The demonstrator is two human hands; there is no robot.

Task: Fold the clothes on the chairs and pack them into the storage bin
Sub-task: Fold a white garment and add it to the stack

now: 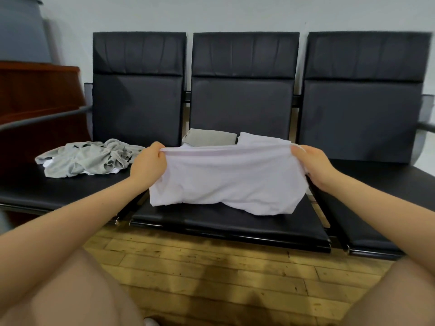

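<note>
Black chairs (240, 222) are lining a pale wall, where the left hand (148, 164) and right hand (313, 164) are pinching a white garment (226, 182) mid-fold above the middle seat, folded pieces (209, 137) lying behind, a grey heap (87, 157) still waiting, no bin showing

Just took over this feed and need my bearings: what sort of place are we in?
Probably a waiting area or office lobby, not a home: a row of joined black chairs against a bare wall, a wood floor, and a dark wooden counter at the left.
</note>
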